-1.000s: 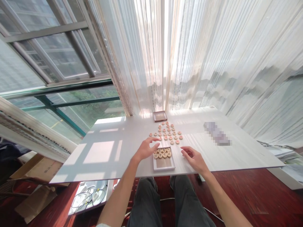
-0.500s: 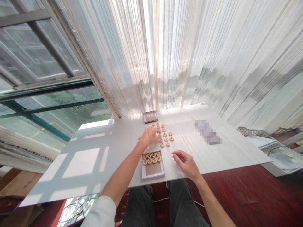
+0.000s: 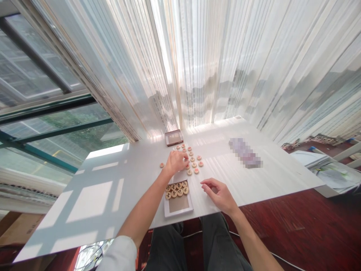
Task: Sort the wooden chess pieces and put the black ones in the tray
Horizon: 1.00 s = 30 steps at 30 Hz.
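Observation:
My left hand (image 3: 176, 162) is over the loose Chinese chess pieces (image 3: 194, 165), its fingers and thumb drawn together on one piece that they mostly cover. Nearer to me lies a shallow white-rimmed box (image 3: 179, 206). Round wooden pieces with black characters (image 3: 179, 192) fill two rows in its far half. The loose pieces carry red or black characters and are spread beyond the box. To the right of the box my right hand (image 3: 218, 193) rests by the table, fingers loosely bent and thumb apart, holding nothing.
A dark-edged box lid (image 3: 174, 138) lies behind the loose pieces. One single piece (image 3: 161, 165) sits left of my left hand. A blurred-out flat item (image 3: 246, 153) is on the right of the white table (image 3: 225, 139). Curtains hang along its far edge.
The view has shifted slightly. My left hand stays over the loose pieces, and its fingers have curled in more. My right hand keeps its pose beside the box.

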### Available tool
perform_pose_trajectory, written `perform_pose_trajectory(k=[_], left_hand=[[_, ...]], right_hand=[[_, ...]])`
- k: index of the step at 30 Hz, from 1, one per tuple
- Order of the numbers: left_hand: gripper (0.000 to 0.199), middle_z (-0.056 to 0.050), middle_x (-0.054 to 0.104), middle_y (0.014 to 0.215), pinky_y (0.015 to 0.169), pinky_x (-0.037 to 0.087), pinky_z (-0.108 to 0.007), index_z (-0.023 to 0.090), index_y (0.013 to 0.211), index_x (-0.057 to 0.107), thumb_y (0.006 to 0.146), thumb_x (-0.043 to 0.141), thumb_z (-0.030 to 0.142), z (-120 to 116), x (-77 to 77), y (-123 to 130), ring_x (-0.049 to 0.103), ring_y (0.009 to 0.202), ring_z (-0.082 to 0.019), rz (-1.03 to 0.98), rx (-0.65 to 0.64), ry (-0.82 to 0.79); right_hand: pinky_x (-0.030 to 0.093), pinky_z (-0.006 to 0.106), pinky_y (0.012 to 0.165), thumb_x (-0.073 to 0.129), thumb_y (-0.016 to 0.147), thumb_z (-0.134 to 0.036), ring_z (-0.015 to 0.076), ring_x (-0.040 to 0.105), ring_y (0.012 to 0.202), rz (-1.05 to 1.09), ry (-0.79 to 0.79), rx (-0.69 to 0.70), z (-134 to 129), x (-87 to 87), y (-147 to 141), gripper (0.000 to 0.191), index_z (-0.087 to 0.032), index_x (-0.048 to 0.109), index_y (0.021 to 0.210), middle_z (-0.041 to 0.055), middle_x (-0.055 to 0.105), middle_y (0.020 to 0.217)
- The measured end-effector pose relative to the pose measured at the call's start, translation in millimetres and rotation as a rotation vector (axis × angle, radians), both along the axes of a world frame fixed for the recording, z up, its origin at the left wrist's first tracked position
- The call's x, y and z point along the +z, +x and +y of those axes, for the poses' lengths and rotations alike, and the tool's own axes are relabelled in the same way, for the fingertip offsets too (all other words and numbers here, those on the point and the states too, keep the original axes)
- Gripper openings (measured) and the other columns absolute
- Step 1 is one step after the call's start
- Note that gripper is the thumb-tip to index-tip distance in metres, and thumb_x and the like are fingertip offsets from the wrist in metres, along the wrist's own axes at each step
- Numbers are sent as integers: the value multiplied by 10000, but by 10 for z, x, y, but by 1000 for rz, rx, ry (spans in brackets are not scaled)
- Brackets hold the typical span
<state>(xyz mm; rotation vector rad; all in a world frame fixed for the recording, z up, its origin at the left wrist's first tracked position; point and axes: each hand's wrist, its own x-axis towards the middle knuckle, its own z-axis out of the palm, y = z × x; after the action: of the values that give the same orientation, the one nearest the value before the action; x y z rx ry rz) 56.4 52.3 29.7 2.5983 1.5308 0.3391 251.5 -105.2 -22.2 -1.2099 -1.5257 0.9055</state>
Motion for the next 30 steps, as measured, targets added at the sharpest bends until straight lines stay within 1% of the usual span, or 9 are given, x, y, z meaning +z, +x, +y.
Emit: perform_pose_trajectory(k=[5,9,13,16,19,22,25,27,30], left_hand=[[108,-28,759,845,922,460,-381,246,835,743,793,652,288,-15,34,9,672,893,-252,5,10,-7],[106,-37,753,819,909,469,-379,231,833,729,782,663,297,-21,29,17,677,854,-248,-5,36,-9],[109,-17,749,814,906,473,-351,240,851,714,792,667,319,-12,39,16,677,825,-223,-38,61,-4],[125,-13,747,829,841,494,-317,243,854,710,800,673,350,-18,92,-33,677,817,-214,-78,83,1],[153,-7,742,835,760,510,-300,243,868,699,813,673,384,-80,184,-147,686,796,-208,-134,105,4],[155,10,741,858,734,524,-288,248,885,674,829,664,392,-237,283,-306,701,806,-193,-191,114,7],[153,8,739,930,722,544,-272,242,894,654,841,659,385,-488,343,-465,713,826,-176,-281,88,-1],[136,-7,732,956,702,554,-273,232,890,647,837,666,355,-684,347,-549,717,825,-178,-408,48,-16],[106,-22,719,966,683,559,-267,221,897,641,831,674,298,-971,298,-624,719,823,-174,-543,13,-22]], right_hand=[[547,322,787,591,931,-376,193,685,831,18,-19,6,4,0,6,213,-219,720,995,51,740,975],[552,325,788,590,930,-385,197,686,835,37,-31,14,12,-8,9,224,-215,718,1000,55,739,982],[552,330,805,596,928,-384,198,688,850,44,-42,16,18,-18,9,221,-221,720,1012,52,740,1003],[549,327,803,599,926,-382,199,689,856,46,-46,15,23,-24,7,219,-222,723,1008,51,740,998],[546,324,797,602,923,-392,200,688,855,46,-52,11,23,-34,5,223,-223,725,1000,49,739,993],[541,321,792,604,921,-408,200,684,847,47,-66,12,21,-46,7,232,-226,726,998,46,737,991],[534,323,787,608,917,-428,205,680,847,49,-77,5,26,-63,11,246,-228,725,998,47,737,982],[530,329,786,613,911,-444,211,679,841,56,-81,-1,38,-75,13,260,-224,725,993,53,737,965],[525,347,796,633,894,-466,217,683,820,101,-92,-1,58,-89,-3,284,-211,725,976,65,735,940]])
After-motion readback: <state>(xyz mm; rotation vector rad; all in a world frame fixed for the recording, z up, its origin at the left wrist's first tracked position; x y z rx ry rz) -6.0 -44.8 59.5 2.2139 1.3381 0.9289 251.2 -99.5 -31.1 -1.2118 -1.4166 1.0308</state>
